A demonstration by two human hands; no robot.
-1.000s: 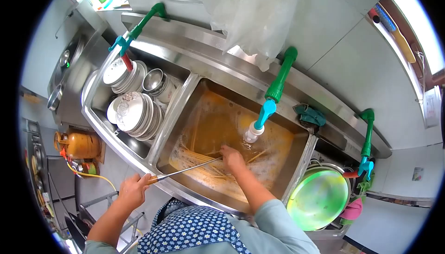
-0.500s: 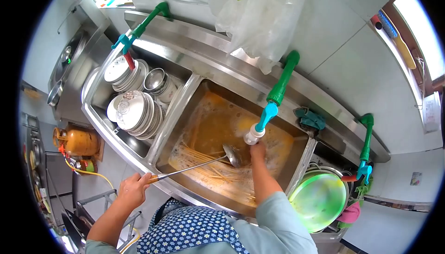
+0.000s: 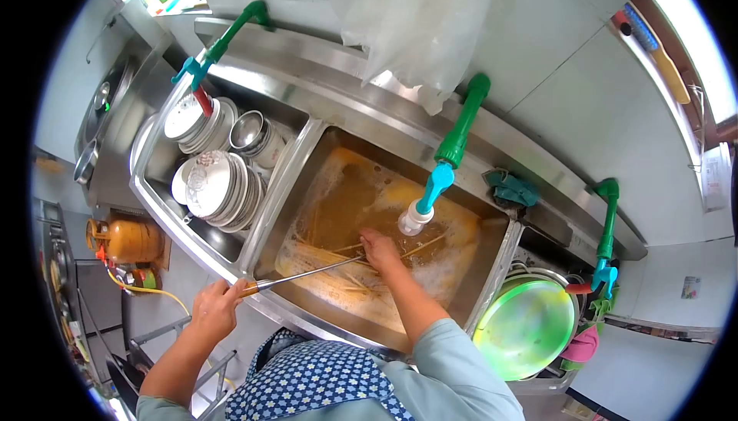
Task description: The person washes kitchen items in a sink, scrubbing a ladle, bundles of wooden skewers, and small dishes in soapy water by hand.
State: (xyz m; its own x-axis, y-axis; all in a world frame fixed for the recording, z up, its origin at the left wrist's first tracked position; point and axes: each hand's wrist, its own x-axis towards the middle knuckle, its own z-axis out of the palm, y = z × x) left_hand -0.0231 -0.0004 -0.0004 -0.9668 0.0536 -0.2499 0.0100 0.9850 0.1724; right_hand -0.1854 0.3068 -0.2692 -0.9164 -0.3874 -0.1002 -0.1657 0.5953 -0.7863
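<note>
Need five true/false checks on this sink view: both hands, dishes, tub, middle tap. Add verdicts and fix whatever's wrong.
1. The left hand grips a long-handled tool. True.
2. The right hand is outside the middle basin. False: the right hand is within that basin, by the thin sticks.
3. Stacked plates stand in the basin at the picture's left. True.
4. The green tub sits in the middle basin. False: the green tub is at the sink's right-hand end in the picture.
5. The middle tap's handle is turquoise. True.
</note>
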